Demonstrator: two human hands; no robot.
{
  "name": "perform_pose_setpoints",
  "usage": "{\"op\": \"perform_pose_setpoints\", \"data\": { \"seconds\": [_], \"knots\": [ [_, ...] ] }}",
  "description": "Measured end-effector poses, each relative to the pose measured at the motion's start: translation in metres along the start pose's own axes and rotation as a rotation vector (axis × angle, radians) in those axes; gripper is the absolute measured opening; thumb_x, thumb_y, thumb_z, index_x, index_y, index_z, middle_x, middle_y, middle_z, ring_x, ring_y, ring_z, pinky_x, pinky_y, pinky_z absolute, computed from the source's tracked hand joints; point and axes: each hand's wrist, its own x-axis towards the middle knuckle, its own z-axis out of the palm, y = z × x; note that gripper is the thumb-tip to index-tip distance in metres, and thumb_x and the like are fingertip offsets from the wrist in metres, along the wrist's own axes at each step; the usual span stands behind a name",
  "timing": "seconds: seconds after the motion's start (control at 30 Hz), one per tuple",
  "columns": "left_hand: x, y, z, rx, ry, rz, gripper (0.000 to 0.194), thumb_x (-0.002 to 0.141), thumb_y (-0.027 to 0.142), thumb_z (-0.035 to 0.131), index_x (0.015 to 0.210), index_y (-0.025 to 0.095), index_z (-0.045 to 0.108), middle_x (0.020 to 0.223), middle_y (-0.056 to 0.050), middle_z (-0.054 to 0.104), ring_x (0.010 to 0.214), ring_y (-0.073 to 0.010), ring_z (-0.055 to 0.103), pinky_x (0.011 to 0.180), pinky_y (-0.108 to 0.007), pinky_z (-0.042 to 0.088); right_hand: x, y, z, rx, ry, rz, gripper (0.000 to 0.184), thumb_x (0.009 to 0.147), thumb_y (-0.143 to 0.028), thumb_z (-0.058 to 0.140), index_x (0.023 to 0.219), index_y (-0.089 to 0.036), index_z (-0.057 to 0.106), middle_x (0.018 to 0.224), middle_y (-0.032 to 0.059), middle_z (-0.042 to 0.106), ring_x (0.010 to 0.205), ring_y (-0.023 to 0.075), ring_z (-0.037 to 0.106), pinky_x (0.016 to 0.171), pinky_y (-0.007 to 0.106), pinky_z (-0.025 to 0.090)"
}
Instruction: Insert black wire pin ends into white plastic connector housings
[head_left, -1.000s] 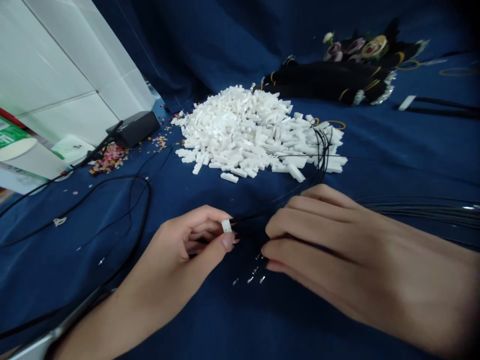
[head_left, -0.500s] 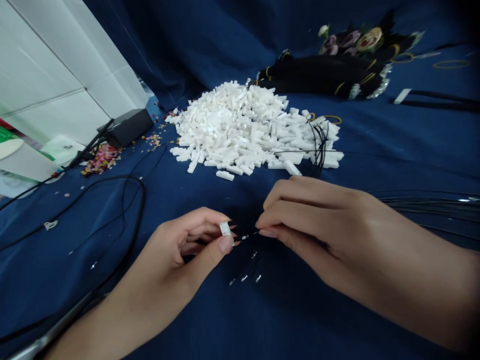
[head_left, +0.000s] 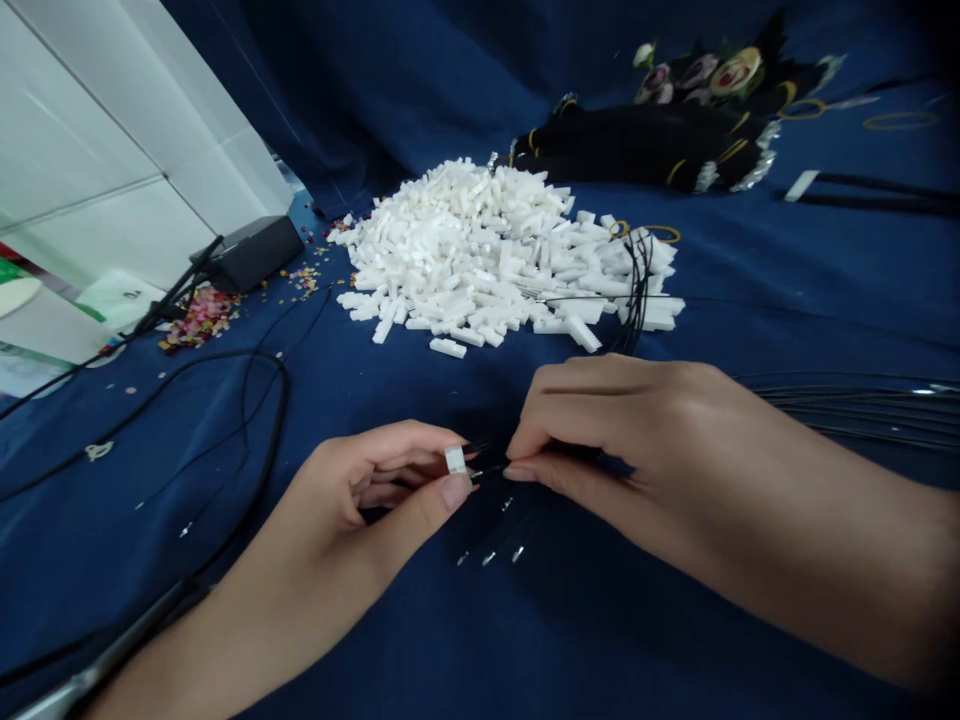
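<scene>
Between the thumb and fingers of my left hand (head_left: 390, 500) is a small white plastic connector housing (head_left: 455, 460). Black wires show at the housing's right side, partly hidden by the fingers. My right hand (head_left: 607, 430) pinches a thin black wire (head_left: 491, 469), its metal tip at the housing's right edge; whether the tip is inside, I cannot tell. Just below the hands, several loose wire ends with shiny crimp terminals (head_left: 489, 557) lie on the blue cloth (head_left: 420, 640).
A large heap of white connector housings (head_left: 465, 250) lies ahead. Black wires (head_left: 862, 405) stretch off to the right. Bundled black cables (head_left: 622, 150) and artificial flowers (head_left: 735, 72) lie at the back right. On the left are a black box (head_left: 255, 250), a cable (head_left: 281, 400) and a paper cup (head_left: 45, 320).
My right hand has moved slightly left, bringing the wire's metal tip from a small gap away right up to the white housing. My left hand keeps its hold, almost unmoved.
</scene>
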Motion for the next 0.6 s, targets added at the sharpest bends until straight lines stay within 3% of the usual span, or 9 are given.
{"op": "perform_pose_setpoints", "data": {
  "seconds": [0.1,0.23,0.33,0.47,0.6],
  "knots": [
    [-0.001,-0.002,-0.001,-0.028,-0.007,-0.026,0.012,0.083,0.031,0.071,0.094,0.035,0.075,0.077,0.007,0.077,0.073,-0.0151,0.073,0.063,-0.020,0.059,0.004,-0.001,-0.002,0.143,-0.024,0.153,0.018,0.081,-0.008,0.065,0.069,-0.021,0.066,0.072,-0.0056,0.063,0.063,0.0072,0.055,0.056,0.022,0.038],
    [0.000,0.002,-0.001,-0.037,0.000,-0.098,0.010,0.083,0.030,0.071,0.092,0.029,0.076,0.081,0.006,0.078,0.076,-0.0140,0.072,0.067,-0.020,0.057,0.008,-0.001,-0.003,0.205,-0.003,0.203,0.018,0.079,-0.010,0.067,0.068,-0.024,0.067,0.068,-0.0091,0.064,0.060,0.0063,0.057,0.054,0.021,0.038],
    [0.000,0.004,-0.002,-0.026,-0.007,-0.138,0.010,0.084,0.030,0.071,0.093,0.028,0.075,0.082,0.006,0.078,0.079,-0.0138,0.072,0.070,-0.019,0.056,0.007,-0.002,-0.004,0.084,0.030,0.154,0.018,0.083,-0.009,0.061,0.072,-0.021,0.066,0.068,-0.0064,0.063,0.057,0.0081,0.054,0.054,0.023,0.038],
    [-0.001,0.006,-0.002,-0.036,-0.007,-0.125,0.009,0.084,0.032,0.071,0.092,0.031,0.075,0.084,0.005,0.078,0.079,-0.0169,0.072,0.070,-0.025,0.059,0.002,-0.002,-0.004,-0.138,0.020,-0.028,0.017,0.086,-0.006,0.052,0.081,-0.015,0.066,0.076,0.0029,0.062,0.065,0.0138,0.055,0.058,0.028,0.040],
    [-0.001,0.008,0.000,-0.016,0.010,-0.127,0.007,0.081,0.031,0.070,0.085,0.036,0.073,0.081,0.005,0.077,0.079,-0.0202,0.072,0.071,-0.030,0.060,-0.002,0.000,-0.002,-0.224,0.028,-0.166,0.016,0.086,-0.006,0.050,0.085,-0.013,0.065,0.077,0.0047,0.058,0.066,0.0155,0.049,0.059,0.030,0.038]
  ]
}}
